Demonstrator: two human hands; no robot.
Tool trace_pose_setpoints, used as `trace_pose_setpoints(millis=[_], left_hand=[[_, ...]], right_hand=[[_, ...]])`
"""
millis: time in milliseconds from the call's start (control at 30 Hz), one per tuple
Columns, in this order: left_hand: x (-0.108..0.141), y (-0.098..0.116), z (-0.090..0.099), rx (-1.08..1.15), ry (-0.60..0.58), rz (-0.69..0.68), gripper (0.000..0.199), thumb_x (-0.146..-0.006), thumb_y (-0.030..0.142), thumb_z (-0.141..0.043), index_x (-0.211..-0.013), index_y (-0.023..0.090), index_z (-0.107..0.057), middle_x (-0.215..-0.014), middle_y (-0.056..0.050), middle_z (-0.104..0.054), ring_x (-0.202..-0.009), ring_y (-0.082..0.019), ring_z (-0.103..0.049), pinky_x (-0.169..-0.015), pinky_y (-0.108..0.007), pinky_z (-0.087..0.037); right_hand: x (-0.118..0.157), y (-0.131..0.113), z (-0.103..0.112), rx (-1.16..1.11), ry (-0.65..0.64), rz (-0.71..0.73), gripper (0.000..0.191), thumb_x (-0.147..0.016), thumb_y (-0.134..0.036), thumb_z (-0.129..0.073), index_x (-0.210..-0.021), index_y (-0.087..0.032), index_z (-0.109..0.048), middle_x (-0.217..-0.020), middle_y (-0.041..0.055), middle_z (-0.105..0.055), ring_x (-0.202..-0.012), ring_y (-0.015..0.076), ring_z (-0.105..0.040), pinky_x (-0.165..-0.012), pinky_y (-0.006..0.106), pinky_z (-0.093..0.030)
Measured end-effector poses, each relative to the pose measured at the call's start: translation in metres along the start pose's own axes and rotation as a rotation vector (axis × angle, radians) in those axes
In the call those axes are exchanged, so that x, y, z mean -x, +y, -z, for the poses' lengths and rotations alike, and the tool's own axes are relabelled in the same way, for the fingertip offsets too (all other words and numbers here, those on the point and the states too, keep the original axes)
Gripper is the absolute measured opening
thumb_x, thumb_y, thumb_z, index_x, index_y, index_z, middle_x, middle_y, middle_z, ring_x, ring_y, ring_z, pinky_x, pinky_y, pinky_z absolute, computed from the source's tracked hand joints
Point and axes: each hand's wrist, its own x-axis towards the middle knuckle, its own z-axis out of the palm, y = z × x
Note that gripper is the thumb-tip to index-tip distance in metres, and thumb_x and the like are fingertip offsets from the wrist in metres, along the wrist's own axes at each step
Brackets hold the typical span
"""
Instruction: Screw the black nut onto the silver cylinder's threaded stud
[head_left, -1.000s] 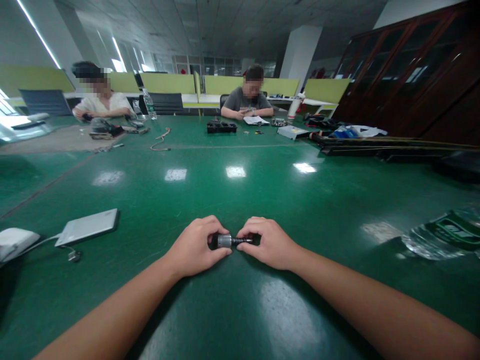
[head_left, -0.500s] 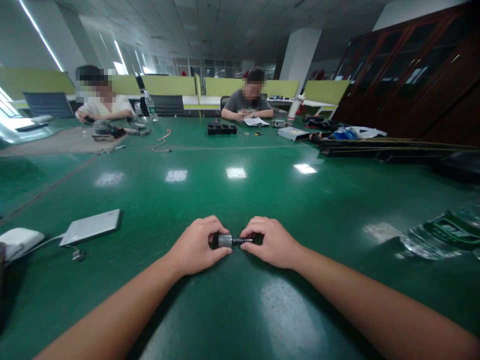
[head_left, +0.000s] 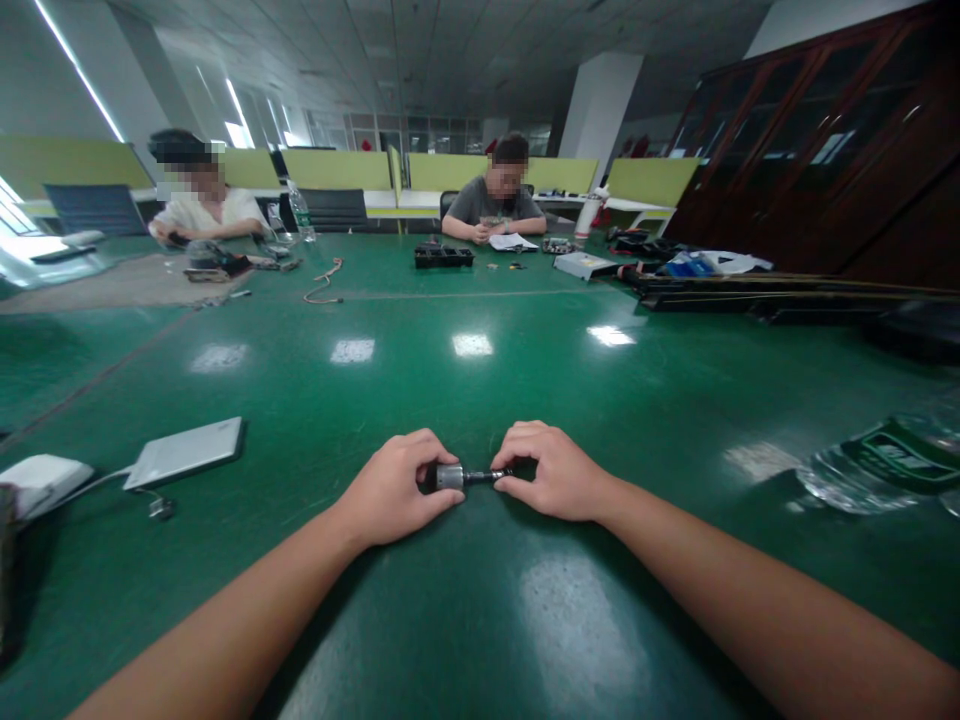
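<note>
My left hand [head_left: 394, 487] pinches a grey metal cylinder [head_left: 450, 477] between thumb and fingers, low over the green table [head_left: 420, 390]. From the right end of the cylinder a thin dark shaft [head_left: 478, 477] points to the right. The thumb and fingertips of my right hand [head_left: 553, 470] are closed on the far end of this shaft. Both pieces lie in one line, level with the tabletop. My fingers partly hide the two ends.
A silver flat box [head_left: 184, 453] and a white adapter [head_left: 49, 483] with cables lie left. A water bottle [head_left: 881, 465] lies right. Across the table are a black tray [head_left: 444, 257], black strips [head_left: 750, 300] and two seated people [head_left: 495, 205].
My right hand has moved slightly right and away from me, and more of the dark shaft shows between my hands. My left hand has hardly moved.
</note>
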Motion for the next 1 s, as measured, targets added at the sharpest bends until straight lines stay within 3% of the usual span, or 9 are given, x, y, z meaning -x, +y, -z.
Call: trace_pose_setpoints(millis=[267, 667, 833, 1000], left_hand=[[0.0, -0.001, 0.0, 0.016, 0.022, 0.037, 0.02, -0.077, 0.029, -0.074, -0.092, 0.018, -0.069, -0.08, -0.001, -0.059, -0.069, -0.015, -0.054, -0.064, -0.026, -0.043], [-0.001, 0.002, 0.002, 0.012, 0.023, 0.041, 0.019, -0.076, 0.029, -0.074, -0.09, 0.018, -0.07, -0.078, -0.001, -0.059, -0.068, -0.015, -0.054, -0.064, -0.026, -0.043], [-0.002, 0.003, 0.002, 0.028, 0.013, 0.09, 0.03, -0.078, 0.032, -0.072, -0.105, 0.019, -0.066, -0.076, 0.001, -0.06, -0.064, -0.014, -0.054, -0.061, -0.025, -0.042], [-0.002, 0.001, 0.002, 0.012, 0.006, 0.027, 0.017, -0.084, 0.033, -0.066, -0.09, 0.018, -0.067, -0.077, 0.0, -0.06, -0.068, -0.015, -0.054, -0.063, -0.026, -0.042]], right_hand=[[-0.001, 0.013, 0.011, 0.011, 0.074, -0.035, 0.004, -0.073, -0.017, -0.072, -0.074, -0.018, -0.068, -0.07, 0.001, -0.064, -0.07, 0.0157, -0.058, -0.071, 0.031, -0.043], [-0.001, 0.011, 0.004, 0.008, 0.019, -0.02, 0.007, -0.072, -0.018, -0.075, -0.078, -0.019, -0.072, -0.072, 0.0012, -0.067, -0.073, 0.0165, -0.06, -0.076, 0.033, -0.044], [-0.001, 0.006, -0.003, -0.07, 0.042, -0.034, 0.012, -0.078, -0.02, -0.072, -0.089, -0.019, -0.074, -0.078, 0.0034, -0.069, -0.076, 0.0162, -0.061, -0.072, 0.03, -0.047], [-0.004, -0.002, -0.008, -0.061, 0.031, -0.05, 0.012, -0.078, -0.016, -0.072, -0.089, -0.02, -0.075, -0.079, 0.003, -0.068, -0.079, 0.0167, -0.06, -0.073, 0.03, -0.047]])
